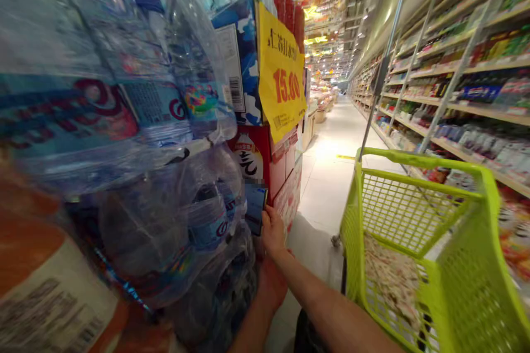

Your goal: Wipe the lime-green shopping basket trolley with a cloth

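Observation:
My right hand point(273, 231) reaches forward with its fingers closed on a phone point(255, 207) that has a blue screen. It holds the phone up against a stack of red cartons point(265, 162). My left hand point(271, 284) lies just below the right wrist, against shrink-wrapped packs of water bottles point(165, 220). Its fingers are hidden behind the right arm and the plastic wrap. The bottle packs fill the left half of the view, very close to the camera.
A yellow price sign point(281, 80) reading 15.00 hangs on a blue carton above the red ones. A lime-green shopping cart point(418, 165) stands at my right with a patterned item inside. Stocked shelves point(464, 105) line the right side. A tiled aisle point(331, 160) runs ahead.

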`<state>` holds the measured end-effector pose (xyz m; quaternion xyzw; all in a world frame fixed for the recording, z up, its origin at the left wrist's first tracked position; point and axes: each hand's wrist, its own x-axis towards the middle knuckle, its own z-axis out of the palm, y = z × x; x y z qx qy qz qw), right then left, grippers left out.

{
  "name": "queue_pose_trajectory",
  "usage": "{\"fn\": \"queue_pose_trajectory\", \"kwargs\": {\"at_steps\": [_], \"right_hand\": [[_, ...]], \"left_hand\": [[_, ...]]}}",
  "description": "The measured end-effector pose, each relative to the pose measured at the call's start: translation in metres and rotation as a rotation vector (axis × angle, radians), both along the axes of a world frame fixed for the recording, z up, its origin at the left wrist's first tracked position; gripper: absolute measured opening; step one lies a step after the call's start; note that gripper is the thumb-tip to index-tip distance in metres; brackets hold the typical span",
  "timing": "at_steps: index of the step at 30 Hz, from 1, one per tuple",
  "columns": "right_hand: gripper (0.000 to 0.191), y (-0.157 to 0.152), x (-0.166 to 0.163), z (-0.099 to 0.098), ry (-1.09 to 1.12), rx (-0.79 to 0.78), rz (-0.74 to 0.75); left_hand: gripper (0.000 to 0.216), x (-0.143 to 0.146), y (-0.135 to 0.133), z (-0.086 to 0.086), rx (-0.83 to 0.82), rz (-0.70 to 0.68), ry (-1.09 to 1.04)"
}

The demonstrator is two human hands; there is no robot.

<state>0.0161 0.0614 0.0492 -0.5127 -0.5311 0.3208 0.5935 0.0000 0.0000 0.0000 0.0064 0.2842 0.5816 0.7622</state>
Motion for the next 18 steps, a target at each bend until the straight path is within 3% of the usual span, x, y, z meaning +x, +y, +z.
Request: {"fn": "queue_pose_trajectory", "kwargs": {"at_steps": [11,18], "right_hand": [[0.033,0.014,-0.001,0.008,-0.065,-0.038,0.065],[0.031,0.012,0.000,0.001,-0.032,-0.018,0.151]], "left_hand": [[0.024,-0.004,0.002,0.004,-0.015,-0.098,0.090],[0.026,0.002,0.003,0.002,-0.047,-0.105,0.206]]}}
